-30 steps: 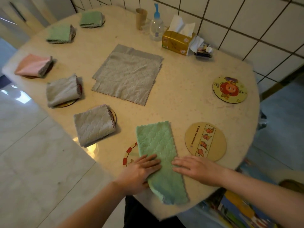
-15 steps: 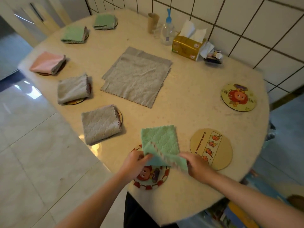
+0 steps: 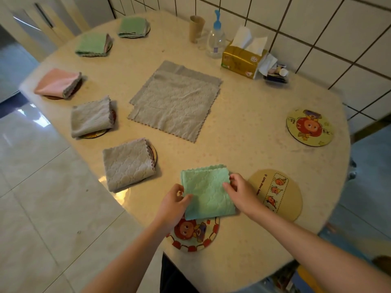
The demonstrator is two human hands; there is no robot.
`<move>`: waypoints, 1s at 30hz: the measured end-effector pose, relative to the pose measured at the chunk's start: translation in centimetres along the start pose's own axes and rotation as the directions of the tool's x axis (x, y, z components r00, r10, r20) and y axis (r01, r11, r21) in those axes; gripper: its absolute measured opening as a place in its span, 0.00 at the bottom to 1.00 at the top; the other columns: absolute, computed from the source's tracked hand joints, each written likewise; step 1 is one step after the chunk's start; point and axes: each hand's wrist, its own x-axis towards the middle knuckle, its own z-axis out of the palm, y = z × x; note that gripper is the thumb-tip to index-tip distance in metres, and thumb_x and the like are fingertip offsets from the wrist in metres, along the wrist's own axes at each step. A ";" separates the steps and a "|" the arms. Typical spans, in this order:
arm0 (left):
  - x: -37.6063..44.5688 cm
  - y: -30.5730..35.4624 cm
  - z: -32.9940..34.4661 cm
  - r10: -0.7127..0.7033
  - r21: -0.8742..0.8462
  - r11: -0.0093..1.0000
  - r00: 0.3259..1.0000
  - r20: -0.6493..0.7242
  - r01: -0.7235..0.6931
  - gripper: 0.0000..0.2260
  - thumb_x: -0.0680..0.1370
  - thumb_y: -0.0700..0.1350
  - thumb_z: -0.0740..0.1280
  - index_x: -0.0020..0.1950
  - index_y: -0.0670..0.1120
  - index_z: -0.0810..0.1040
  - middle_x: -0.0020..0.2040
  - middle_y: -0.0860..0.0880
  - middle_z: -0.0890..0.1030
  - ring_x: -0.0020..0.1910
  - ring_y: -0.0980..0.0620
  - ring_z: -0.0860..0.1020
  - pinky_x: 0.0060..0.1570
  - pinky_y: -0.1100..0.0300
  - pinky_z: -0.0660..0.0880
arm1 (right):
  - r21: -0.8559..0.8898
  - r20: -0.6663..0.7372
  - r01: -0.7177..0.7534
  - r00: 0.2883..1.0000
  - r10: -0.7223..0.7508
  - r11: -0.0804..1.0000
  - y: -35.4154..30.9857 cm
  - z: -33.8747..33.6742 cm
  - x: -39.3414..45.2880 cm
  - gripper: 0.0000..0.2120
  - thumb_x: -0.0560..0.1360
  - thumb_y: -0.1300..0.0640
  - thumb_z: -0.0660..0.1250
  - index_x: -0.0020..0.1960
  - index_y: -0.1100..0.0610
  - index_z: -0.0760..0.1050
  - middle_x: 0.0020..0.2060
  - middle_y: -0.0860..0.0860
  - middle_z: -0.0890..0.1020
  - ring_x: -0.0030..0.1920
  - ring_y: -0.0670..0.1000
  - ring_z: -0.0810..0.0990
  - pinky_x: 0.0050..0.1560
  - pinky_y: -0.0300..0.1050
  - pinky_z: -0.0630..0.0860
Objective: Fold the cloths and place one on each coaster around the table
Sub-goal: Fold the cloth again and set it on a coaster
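Both hands hold folded green cloth at near counter edge.
Left hand (image 3: 174, 205) and right hand (image 3: 241, 192) pinch opposite side edges of the folded mint-green quilted cloth (image 3: 206, 192), which partly covers the round red-bordered cartoon coaster (image 3: 194, 234) on the beige speckled counter (image 3: 243, 134); round tan fruit-print coaster (image 3: 279, 193) just right.
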 end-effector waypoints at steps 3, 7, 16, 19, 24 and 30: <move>0.7 1.3 -0.3 0.001 0.132 0.991 1.000 0.008 -0.002 0.10 0.78 0.55 0.65 0.53 0.50 0.73 0.50 0.48 0.82 0.46 0.49 0.82 0.43 0.44 0.81 | 0.015 -0.054 0.016 0.998 -0.015 1.000 -0.3 0.0 1.2 0.10 0.78 0.55 0.61 0.59 0.56 0.71 0.49 0.49 0.78 0.47 0.47 0.79 0.48 0.48 0.80; 1.8 2.3 -0.3 0.071 0.231 0.971 0.995 -0.074 -0.052 0.07 0.80 0.51 0.62 0.52 0.49 0.71 0.48 0.47 0.81 0.44 0.50 0.81 0.39 0.45 0.81 | 0.034 -0.043 0.089 0.995 -0.088 0.995 -0.8 -0.3 2.4 0.06 0.78 0.58 0.62 0.54 0.54 0.71 0.49 0.49 0.79 0.50 0.48 0.79 0.51 0.48 0.79; 2.9 1.8 -0.8 0.130 0.434 0.900 0.934 -0.334 0.030 0.12 0.76 0.55 0.66 0.53 0.50 0.70 0.45 0.50 0.79 0.44 0.48 0.78 0.44 0.47 0.79 | -0.285 -0.211 -0.078 0.977 0.017 0.955 -1.8 0.0 4.4 0.09 0.78 0.51 0.62 0.50 0.57 0.70 0.43 0.50 0.78 0.38 0.47 0.77 0.37 0.45 0.78; 3.6 2.3 -1.0 0.078 0.429 0.901 0.945 -0.316 0.069 0.15 0.75 0.55 0.69 0.55 0.48 0.71 0.48 0.49 0.78 0.46 0.47 0.77 0.47 0.46 0.78 | -0.367 -0.121 -0.152 0.986 0.115 0.918 -2.0 0.4 3.5 0.18 0.76 0.46 0.62 0.55 0.60 0.67 0.47 0.54 0.77 0.38 0.49 0.76 0.31 0.42 0.73; 4.4 3.5 -0.8 -0.006 0.371 0.919 0.948 -0.317 0.130 0.17 0.73 0.52 0.72 0.54 0.46 0.71 0.47 0.48 0.75 0.46 0.48 0.75 0.43 0.53 0.76 | -0.440 -0.025 -0.204 0.976 0.215 0.875 -2.5 1.1 2.3 0.33 0.71 0.44 0.69 0.66 0.61 0.60 0.60 0.57 0.70 0.48 0.51 0.72 0.36 0.40 0.71; 5.0 4.3 -0.9 -0.067 0.296 0.944 0.961 -0.269 0.149 0.16 0.73 0.48 0.73 0.56 0.46 0.73 0.50 0.48 0.78 0.48 0.49 0.77 0.44 0.55 0.76 | -0.419 -0.005 -0.239 0.965 0.261 0.876 -2.3 1.6 1.3 0.39 0.66 0.45 0.74 0.66 0.60 0.57 0.60 0.57 0.69 0.56 0.55 0.72 0.49 0.46 0.75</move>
